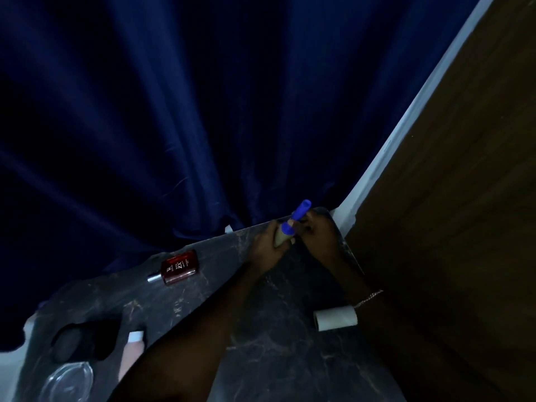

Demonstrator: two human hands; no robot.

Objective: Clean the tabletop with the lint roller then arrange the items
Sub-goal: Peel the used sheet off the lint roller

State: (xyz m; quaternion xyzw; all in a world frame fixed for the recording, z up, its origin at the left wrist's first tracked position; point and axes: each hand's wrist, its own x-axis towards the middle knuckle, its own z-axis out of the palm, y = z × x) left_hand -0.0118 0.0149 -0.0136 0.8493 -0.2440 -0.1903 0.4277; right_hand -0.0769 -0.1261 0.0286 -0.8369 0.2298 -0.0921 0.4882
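Both my hands meet at the far right corner of the dark marble tabletop (261,329). My left hand (268,242) grips the beige roll end of the lint roller (290,224), whose blue handle sticks up and away. My right hand (314,227) closes on the blue handle just beside it. A separate white roll (336,317) lies on its side near the table's right edge, close to my right wrist. A red perfume bottle (179,266) lies flat at the back of the table.
A dark blue curtain (174,111) hangs behind the table. A brown wooden panel (449,227) stands on the right. At the near left sit a glass bowl (68,381), a black object (75,342) and a pink tube with a white cap (133,349).
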